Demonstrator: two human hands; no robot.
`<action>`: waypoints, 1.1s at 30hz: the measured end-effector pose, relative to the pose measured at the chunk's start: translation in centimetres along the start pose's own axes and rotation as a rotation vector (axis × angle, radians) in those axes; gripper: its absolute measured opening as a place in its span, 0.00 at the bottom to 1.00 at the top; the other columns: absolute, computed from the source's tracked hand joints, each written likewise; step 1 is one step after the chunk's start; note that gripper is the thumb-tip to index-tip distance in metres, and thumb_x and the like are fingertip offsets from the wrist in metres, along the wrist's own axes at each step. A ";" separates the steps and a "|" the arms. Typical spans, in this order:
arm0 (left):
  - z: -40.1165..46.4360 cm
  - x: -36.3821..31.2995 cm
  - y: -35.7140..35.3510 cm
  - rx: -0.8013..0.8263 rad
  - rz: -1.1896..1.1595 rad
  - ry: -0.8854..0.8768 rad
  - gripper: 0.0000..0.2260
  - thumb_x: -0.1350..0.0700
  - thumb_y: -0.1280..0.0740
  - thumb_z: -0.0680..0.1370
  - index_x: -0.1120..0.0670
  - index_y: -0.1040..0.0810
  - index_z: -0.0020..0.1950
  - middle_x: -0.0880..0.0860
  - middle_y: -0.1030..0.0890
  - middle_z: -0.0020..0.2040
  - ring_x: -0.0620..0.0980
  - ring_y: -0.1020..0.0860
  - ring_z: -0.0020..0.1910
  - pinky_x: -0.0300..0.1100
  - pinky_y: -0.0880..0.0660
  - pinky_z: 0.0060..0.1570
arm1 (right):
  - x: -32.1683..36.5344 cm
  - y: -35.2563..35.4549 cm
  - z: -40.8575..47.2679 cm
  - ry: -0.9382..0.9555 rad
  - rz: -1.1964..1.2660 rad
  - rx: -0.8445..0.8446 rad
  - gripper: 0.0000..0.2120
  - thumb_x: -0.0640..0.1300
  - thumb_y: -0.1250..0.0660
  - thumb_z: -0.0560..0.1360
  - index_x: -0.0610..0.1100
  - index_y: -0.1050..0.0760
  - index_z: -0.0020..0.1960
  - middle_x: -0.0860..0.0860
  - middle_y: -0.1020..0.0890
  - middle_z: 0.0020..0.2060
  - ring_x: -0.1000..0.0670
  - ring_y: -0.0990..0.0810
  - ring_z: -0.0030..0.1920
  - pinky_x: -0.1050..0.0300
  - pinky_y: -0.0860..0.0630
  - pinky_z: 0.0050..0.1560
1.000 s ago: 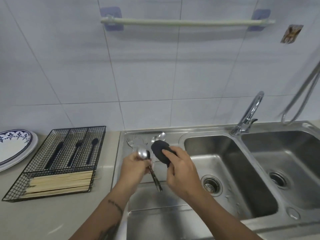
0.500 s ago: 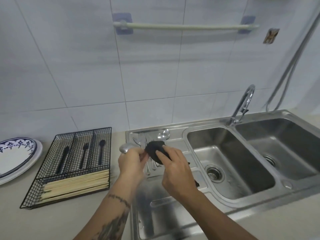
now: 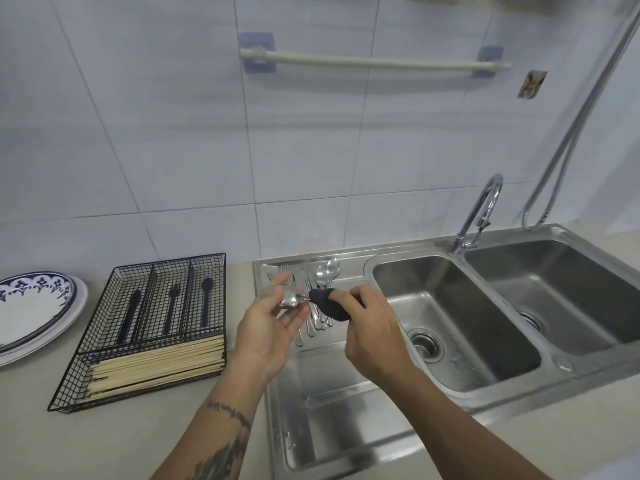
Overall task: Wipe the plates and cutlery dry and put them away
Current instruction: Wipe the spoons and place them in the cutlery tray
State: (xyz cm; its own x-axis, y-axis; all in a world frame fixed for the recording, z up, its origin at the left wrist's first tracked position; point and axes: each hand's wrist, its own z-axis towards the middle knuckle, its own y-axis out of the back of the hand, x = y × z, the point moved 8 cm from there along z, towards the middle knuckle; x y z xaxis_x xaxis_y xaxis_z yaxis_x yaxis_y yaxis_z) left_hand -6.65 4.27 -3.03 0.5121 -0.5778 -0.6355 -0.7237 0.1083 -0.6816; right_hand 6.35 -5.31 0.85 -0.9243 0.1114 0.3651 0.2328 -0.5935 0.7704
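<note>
Centre of frame: we see the left hand (image 3: 268, 327) palm-up, fingers mostly straight, with a metal spoon (image 3: 290, 299) lying across them. Its bowl is blurred, and we can't tell whether the thumb pinches it. The right hand (image 3: 372, 327) has its fingers curled round a dark cloth (image 3: 329, 304), which is wrapped over the spoon's handle, so that handle is hidden. Both hands hover above the sink's draining board (image 3: 332, 393). Behind them, more forks and spoons (image 3: 320, 282) lie on the board, their lower ends partly blocked by the hands. We can't count them. Left of centre, a black wire tray (image 3: 145, 327) sits on the counter: three dark utensils in the upper compartments, hard to tell apart through the mesh, and chopsticks (image 3: 156, 365) in the lower one. At the far left edge, stacked plates (image 3: 38, 306) are cut off by the frame. Right side: two basins and the tap (image 3: 479, 213).
</note>
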 end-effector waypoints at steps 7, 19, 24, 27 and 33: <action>-0.2 0.2 0.9 -0.165 0.068 -0.019 0.10 0.62 0.39 0.83 0.59 0.19 0.57 0.62 0.22 0.59 0.58 0.18 0.51 0.45 0.20 0.46 | 2.2 -1.7 -1.1 0.166 -0.114 0.012 0.27 0.35 0.39 0.68 0.46 0.26 0.67 0.46 0.22 0.61 0.44 0.25 0.63 0.38 0.33 0.67; 0.2 -0.2 -0.4 -0.002 0.187 0.008 0.10 0.65 0.35 0.80 0.62 0.22 0.61 0.59 0.18 0.53 0.56 0.18 0.51 0.45 0.21 0.52 | 0.0 0.1 1.1 0.038 -0.046 0.024 0.25 0.35 0.37 0.66 0.50 0.24 0.61 0.51 0.24 0.48 0.47 0.25 0.47 0.51 0.31 0.48; 0.2 -1.6 -1.0 0.057 0.941 -0.319 0.12 0.66 0.32 0.78 0.50 0.17 0.54 0.50 0.14 0.50 0.49 0.16 0.49 0.43 0.21 0.53 | -2.1 -0.4 1.1 -0.044 0.073 0.070 0.22 0.37 0.41 0.68 0.51 0.22 0.59 0.53 0.25 0.45 0.48 0.25 0.44 0.48 0.27 0.45; 0.5 -2.0 -1.1 -0.009 1.131 -0.444 0.12 0.60 0.33 0.80 0.43 0.16 0.50 0.44 0.14 0.45 0.44 0.19 0.40 0.39 0.25 0.41 | -2.6 -0.7 1.2 -0.068 0.118 0.091 0.21 0.37 0.42 0.70 0.52 0.23 0.59 0.54 0.25 0.45 0.48 0.24 0.44 0.48 0.25 0.45; 0.9 -2.3 -0.5 -0.177 0.942 -0.469 0.09 0.61 0.33 0.79 0.47 0.18 0.46 0.48 0.15 0.42 0.48 0.15 0.40 0.52 0.17 0.45 | -0.3 -0.5 0.4 0.017 -0.127 0.030 0.27 0.37 0.38 0.66 0.47 0.25 0.65 0.49 0.22 0.58 0.45 0.24 0.59 0.48 0.32 0.58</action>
State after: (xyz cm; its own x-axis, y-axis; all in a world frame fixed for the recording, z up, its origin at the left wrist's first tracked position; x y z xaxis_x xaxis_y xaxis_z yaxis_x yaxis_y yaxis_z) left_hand -7.07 6.26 -1.57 -0.1894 0.0512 -0.9806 -0.9584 0.2077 0.1960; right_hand 6.66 -4.71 0.52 -0.9517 0.1707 0.2550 0.1224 -0.5509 0.8255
